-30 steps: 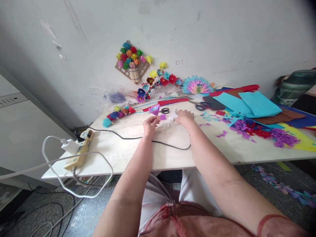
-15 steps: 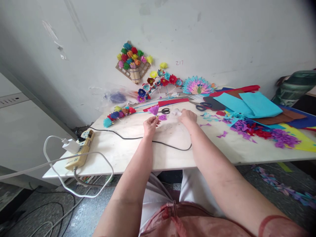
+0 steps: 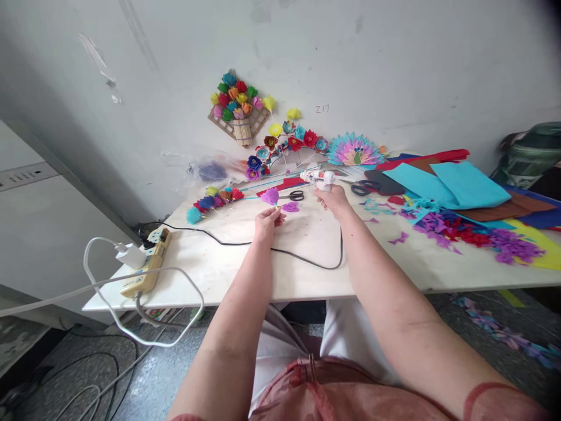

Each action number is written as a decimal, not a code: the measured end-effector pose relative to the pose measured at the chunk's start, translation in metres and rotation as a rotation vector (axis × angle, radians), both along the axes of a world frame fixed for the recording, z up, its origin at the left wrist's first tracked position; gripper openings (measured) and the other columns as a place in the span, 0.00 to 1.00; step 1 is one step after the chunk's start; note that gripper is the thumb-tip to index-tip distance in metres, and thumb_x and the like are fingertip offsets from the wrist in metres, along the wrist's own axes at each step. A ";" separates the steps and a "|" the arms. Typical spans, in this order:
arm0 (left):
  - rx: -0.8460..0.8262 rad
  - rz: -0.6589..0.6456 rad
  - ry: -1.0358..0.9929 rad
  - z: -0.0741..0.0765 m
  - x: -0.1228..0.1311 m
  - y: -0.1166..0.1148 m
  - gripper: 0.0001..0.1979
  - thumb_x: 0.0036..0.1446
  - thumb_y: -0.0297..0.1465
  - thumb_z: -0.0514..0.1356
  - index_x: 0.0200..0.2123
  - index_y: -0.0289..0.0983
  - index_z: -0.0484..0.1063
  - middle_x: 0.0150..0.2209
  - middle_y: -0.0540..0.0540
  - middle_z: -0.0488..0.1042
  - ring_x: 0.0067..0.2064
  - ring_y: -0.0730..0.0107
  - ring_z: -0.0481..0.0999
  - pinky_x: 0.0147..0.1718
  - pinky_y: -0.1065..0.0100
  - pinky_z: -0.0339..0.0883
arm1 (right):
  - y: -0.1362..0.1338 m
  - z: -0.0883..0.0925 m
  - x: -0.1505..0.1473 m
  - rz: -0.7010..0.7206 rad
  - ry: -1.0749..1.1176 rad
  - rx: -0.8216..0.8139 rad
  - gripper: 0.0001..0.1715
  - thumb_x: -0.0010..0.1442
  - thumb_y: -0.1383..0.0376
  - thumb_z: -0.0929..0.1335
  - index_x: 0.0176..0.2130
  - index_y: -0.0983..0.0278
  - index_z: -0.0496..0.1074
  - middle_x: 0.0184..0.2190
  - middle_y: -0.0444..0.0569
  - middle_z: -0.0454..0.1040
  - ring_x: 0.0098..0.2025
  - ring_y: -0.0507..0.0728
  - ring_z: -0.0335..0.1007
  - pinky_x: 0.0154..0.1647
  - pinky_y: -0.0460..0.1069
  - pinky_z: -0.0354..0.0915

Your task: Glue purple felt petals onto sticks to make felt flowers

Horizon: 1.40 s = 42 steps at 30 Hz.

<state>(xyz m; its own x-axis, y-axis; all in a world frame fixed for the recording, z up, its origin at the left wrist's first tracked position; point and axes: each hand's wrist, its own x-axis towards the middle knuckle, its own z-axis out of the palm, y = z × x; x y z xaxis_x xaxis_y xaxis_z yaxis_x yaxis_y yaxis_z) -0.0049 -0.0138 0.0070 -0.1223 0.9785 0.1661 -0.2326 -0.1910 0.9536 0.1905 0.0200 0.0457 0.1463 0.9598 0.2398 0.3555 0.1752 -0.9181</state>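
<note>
Tan vase (image 3: 242,133) holds blooms (image 3: 234,93), left hand (image 3: 265,225) purple flower (image 3: 269,196).

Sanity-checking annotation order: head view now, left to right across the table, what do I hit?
Power strip → turquoise flower → purple flower in the left hand → second purple flower, lying → glue gun in the right hand → turquoise sheets

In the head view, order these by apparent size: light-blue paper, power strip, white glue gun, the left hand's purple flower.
1. Light-blue paper
2. Power strip
3. White glue gun
4. Held purple flower
</note>
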 end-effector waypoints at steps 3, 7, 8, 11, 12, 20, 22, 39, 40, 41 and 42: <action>-0.023 0.014 -0.025 -0.001 -0.001 0.002 0.17 0.36 0.39 0.67 0.26 0.31 0.72 0.22 0.46 0.72 0.21 0.78 0.67 0.22 0.74 0.59 | -0.005 0.000 -0.004 0.135 0.113 0.009 0.12 0.44 0.62 0.69 0.28 0.70 0.71 0.15 0.43 0.66 0.12 0.46 0.53 0.12 0.43 0.51; -0.042 0.017 -0.039 -0.001 -0.001 0.002 0.17 0.35 0.38 0.67 0.26 0.31 0.72 0.21 0.46 0.72 0.21 0.78 0.67 0.22 0.73 0.59 | -0.012 0.001 -0.007 0.311 0.073 0.000 0.10 0.43 0.64 0.69 0.24 0.70 0.70 0.14 0.43 0.66 0.11 0.45 0.52 0.11 0.43 0.49; -0.040 0.018 -0.039 -0.001 -0.001 0.002 0.17 0.35 0.38 0.68 0.26 0.31 0.71 0.21 0.46 0.71 0.21 0.78 0.67 0.21 0.73 0.59 | -0.013 0.002 -0.008 0.328 0.065 -0.010 0.10 0.43 0.64 0.70 0.23 0.70 0.69 0.13 0.43 0.66 0.12 0.45 0.52 0.11 0.43 0.48; -0.045 0.022 -0.040 -0.001 0.000 0.002 0.18 0.35 0.38 0.68 0.26 0.31 0.71 0.21 0.46 0.72 0.21 0.78 0.67 0.22 0.73 0.59 | -0.015 0.003 -0.010 0.348 0.051 -0.026 0.12 0.42 0.63 0.71 0.21 0.70 0.68 0.14 0.44 0.67 0.11 0.45 0.52 0.11 0.43 0.48; -0.046 0.026 -0.041 -0.002 0.000 0.003 0.18 0.35 0.38 0.68 0.27 0.31 0.71 0.21 0.46 0.72 0.21 0.78 0.67 0.22 0.73 0.59 | -0.015 0.003 -0.011 0.353 0.050 -0.022 0.13 0.42 0.62 0.71 0.20 0.70 0.67 0.14 0.44 0.67 0.11 0.44 0.52 0.11 0.43 0.48; -0.053 0.030 -0.033 -0.002 -0.001 0.003 0.18 0.35 0.37 0.68 0.28 0.31 0.71 0.21 0.46 0.72 0.21 0.77 0.67 0.22 0.72 0.59 | -0.016 0.002 -0.013 0.400 0.024 0.006 0.19 0.41 0.57 0.72 0.20 0.70 0.67 0.15 0.44 0.67 0.12 0.45 0.53 0.12 0.43 0.49; -0.053 0.029 -0.035 -0.002 -0.001 0.003 0.18 0.35 0.37 0.68 0.28 0.31 0.72 0.21 0.46 0.72 0.20 0.77 0.67 0.22 0.72 0.59 | -0.016 0.002 -0.013 0.402 0.011 0.009 0.19 0.41 0.56 0.72 0.20 0.70 0.67 0.15 0.44 0.67 0.12 0.45 0.53 0.12 0.43 0.49; -0.064 0.020 -0.044 -0.002 0.000 0.003 0.19 0.34 0.37 0.68 0.28 0.31 0.71 0.20 0.46 0.72 0.20 0.78 0.67 0.21 0.73 0.59 | -0.014 0.000 -0.015 0.365 -0.050 -0.017 0.19 0.41 0.55 0.72 0.22 0.69 0.67 0.15 0.44 0.65 0.13 0.45 0.53 0.12 0.43 0.49; -0.065 0.020 -0.043 -0.001 0.000 0.003 0.19 0.34 0.37 0.68 0.28 0.31 0.71 0.20 0.46 0.72 0.20 0.78 0.67 0.21 0.73 0.59 | -0.015 0.000 -0.015 0.366 -0.052 -0.019 0.19 0.41 0.55 0.72 0.22 0.69 0.67 0.15 0.44 0.65 0.13 0.45 0.53 0.12 0.43 0.49; -0.066 0.020 -0.043 -0.001 0.000 0.002 0.19 0.34 0.37 0.68 0.28 0.31 0.71 0.20 0.46 0.72 0.20 0.78 0.67 0.21 0.73 0.59 | -0.015 0.000 -0.015 0.367 -0.055 -0.021 0.19 0.41 0.55 0.72 0.22 0.69 0.67 0.15 0.44 0.65 0.13 0.45 0.53 0.12 0.43 0.49; -0.066 0.020 -0.042 -0.001 0.000 0.002 0.19 0.34 0.37 0.68 0.28 0.31 0.71 0.20 0.46 0.72 0.20 0.78 0.67 0.21 0.73 0.59 | -0.015 0.001 -0.015 0.368 -0.058 -0.022 0.19 0.41 0.55 0.72 0.21 0.69 0.67 0.14 0.44 0.65 0.13 0.45 0.53 0.12 0.43 0.49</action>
<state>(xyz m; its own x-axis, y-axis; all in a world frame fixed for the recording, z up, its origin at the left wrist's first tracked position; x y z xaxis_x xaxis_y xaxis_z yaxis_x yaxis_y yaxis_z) -0.0049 -0.0115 0.0063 -0.1471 0.9845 0.0951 -0.2699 -0.1325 0.9537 0.1753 0.0048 0.0462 -0.2224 0.9506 0.2166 0.3244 0.2816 -0.9030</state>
